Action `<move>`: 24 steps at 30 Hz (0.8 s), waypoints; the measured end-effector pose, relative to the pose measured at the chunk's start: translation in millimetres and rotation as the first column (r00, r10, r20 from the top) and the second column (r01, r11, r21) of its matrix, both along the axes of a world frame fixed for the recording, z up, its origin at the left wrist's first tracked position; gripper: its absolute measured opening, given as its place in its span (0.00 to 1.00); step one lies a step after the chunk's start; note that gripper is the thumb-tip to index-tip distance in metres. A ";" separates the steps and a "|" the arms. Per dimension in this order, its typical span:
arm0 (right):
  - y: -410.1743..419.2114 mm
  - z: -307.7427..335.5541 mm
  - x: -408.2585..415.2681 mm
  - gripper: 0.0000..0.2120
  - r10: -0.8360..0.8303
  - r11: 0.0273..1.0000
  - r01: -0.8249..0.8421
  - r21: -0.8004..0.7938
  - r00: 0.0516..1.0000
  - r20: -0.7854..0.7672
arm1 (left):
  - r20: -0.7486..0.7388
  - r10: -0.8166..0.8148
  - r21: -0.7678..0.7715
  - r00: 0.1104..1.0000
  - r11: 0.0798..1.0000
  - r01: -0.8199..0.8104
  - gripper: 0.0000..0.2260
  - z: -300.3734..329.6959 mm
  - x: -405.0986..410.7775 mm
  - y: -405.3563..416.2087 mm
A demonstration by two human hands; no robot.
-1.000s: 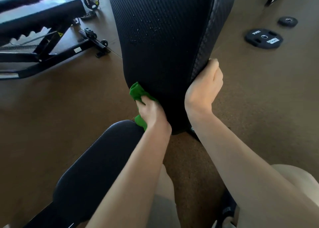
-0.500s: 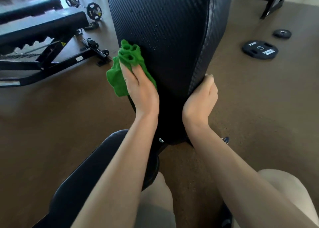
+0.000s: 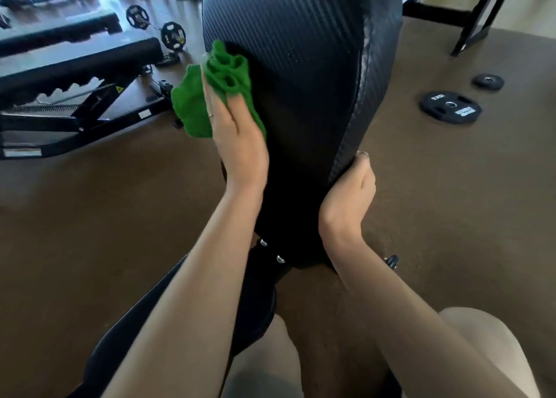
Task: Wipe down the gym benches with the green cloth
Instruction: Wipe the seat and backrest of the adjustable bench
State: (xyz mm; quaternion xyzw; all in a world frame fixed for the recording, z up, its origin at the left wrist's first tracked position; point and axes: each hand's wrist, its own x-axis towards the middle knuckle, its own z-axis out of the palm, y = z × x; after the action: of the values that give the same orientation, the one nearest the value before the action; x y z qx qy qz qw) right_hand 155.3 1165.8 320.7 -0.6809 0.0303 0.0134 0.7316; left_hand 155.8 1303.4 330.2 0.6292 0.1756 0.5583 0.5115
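Observation:
The upright black back pad of a gym bench fills the top centre, with fine droplets on its textured face. My left hand presses the green cloth flat against the pad's left side. The cloth bunches over my fingertips and a flap hangs off to the left. My right hand grips the pad's right edge low down, fingers curled behind it and the thumb on the front. The bench's seat pad runs down to the lower left, under my left forearm.
Another adjustable bench stands on the brown floor at the left, with a barbell and plates behind it. Two loose weight plates lie at the right. A black rack frame stands at the upper right.
My left hand has carried the cloth from the pad's bottom corner up its left side. My right hand keeps its hold on the right edge, a little lower.

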 end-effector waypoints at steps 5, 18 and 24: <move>2.5 -1.3 1.1 0.19 -0.011 1.000 0.011 0.000 1.000 0.014 | -0.010 -0.003 0.071 1.000 0.997 0.003 0.24 -1.2 -13.2 -55.2; -5.0 27.7 4.8 0.18 0.048 0.992 -0.072 0.107 0.977 0.210 | -0.010 -0.009 0.070 1.000 0.998 0.010 0.31 56.3 2.1 2.2; 7.6 64.4 15.2 0.17 -0.035 0.974 -0.046 0.224 0.937 0.346 | -0.082 -0.063 0.243 0.995 0.967 0.082 0.22 -7.1 -25.6 -75.2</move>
State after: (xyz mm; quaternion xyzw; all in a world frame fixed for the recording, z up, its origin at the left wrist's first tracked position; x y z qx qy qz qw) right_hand 170.6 1173.4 385.1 -0.5841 -0.1033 -0.1019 0.7986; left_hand 130.2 1228.3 323.2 0.7139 0.1005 0.5332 0.4428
